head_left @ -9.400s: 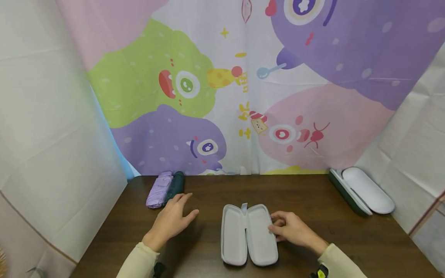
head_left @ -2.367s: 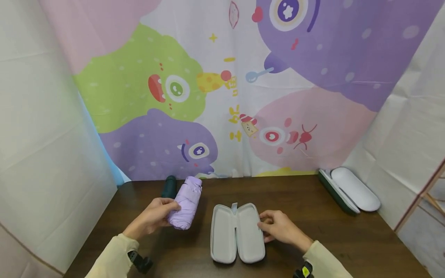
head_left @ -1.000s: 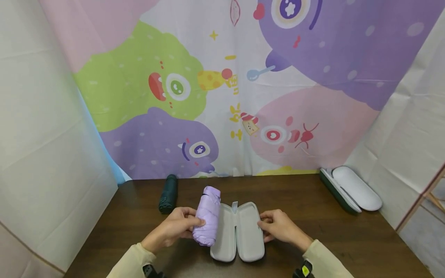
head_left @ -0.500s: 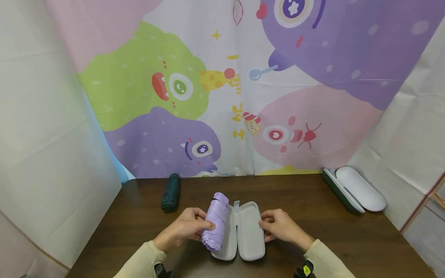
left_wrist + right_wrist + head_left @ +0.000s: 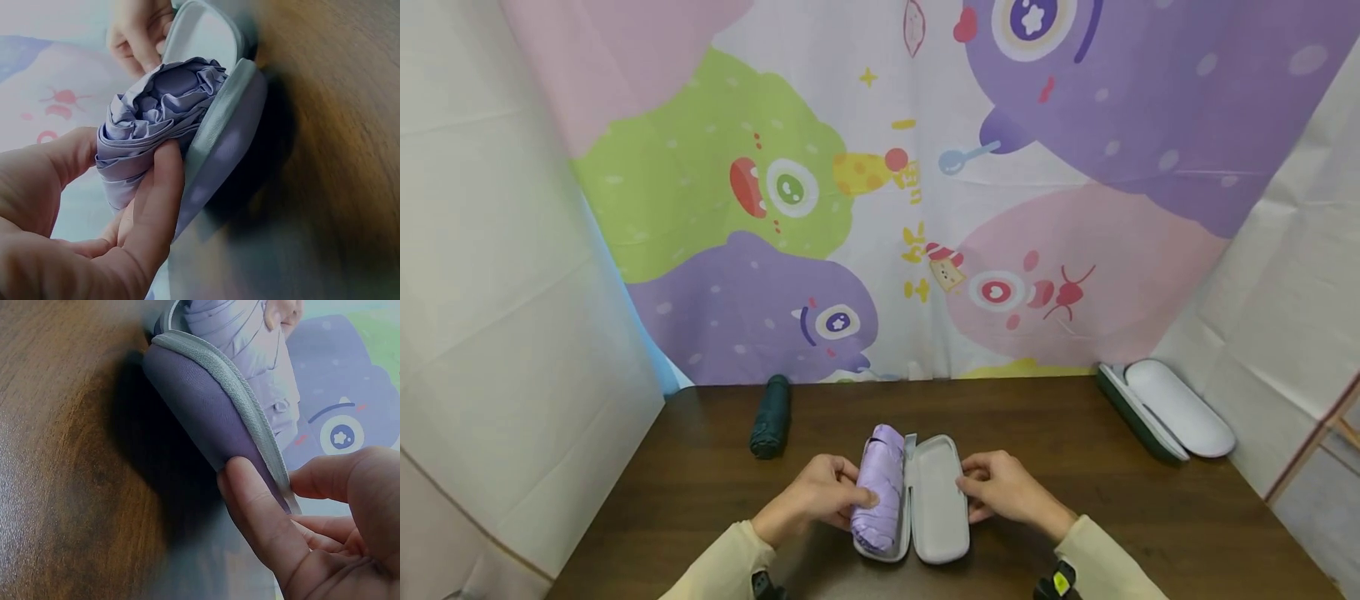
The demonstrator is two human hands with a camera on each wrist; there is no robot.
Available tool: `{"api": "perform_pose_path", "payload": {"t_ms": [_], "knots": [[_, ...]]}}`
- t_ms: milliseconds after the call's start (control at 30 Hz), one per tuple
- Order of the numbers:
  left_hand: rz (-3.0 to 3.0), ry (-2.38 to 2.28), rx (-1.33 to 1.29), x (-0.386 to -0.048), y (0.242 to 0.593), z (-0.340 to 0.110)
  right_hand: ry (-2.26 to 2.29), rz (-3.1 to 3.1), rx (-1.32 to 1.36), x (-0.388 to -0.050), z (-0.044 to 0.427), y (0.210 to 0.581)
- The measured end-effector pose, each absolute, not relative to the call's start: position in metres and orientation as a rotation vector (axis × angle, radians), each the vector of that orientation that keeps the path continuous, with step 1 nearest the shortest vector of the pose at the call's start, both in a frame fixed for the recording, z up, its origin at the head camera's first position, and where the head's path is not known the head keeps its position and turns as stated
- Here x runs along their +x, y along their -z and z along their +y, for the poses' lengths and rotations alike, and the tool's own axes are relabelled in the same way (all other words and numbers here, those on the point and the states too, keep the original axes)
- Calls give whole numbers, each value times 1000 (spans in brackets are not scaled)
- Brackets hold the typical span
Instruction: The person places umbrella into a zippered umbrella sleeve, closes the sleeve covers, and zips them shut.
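The gray case (image 5: 942,500) lies unfolded on the tabletop (image 5: 1037,417), and the folded lilac umbrella (image 5: 880,492) sits in its left half; whether it touches the bottom is hidden. At the case's left, the left hand (image 5: 812,497) has its grip curled around the umbrella, thumb on top. At the case's right, the right hand (image 5: 1009,490) pinches the edge, grip nearly closed. Beyond the case lie a dark green umbrella (image 5: 771,419), to its left, and a spread green-and-white case (image 5: 1180,408), well to its right.
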State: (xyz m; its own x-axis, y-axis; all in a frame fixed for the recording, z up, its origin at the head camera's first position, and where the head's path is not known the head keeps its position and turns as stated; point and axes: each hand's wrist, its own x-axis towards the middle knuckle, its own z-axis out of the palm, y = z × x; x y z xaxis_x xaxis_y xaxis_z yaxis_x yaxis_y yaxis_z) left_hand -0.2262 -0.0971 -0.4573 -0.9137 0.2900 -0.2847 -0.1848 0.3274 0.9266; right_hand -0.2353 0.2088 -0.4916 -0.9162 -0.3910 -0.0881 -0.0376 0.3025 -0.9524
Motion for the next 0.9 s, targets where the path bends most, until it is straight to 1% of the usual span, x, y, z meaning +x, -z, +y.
{"api": "perform_pose_path", "payload": {"t_ms": [500,900], "knots": [[2209,-1577,109,-225,461,-89,1654,2288,-392,-237,206,489],[2163,-1691,122,-229,469,-92,1604,2357,-415,-236,206,482]]}}
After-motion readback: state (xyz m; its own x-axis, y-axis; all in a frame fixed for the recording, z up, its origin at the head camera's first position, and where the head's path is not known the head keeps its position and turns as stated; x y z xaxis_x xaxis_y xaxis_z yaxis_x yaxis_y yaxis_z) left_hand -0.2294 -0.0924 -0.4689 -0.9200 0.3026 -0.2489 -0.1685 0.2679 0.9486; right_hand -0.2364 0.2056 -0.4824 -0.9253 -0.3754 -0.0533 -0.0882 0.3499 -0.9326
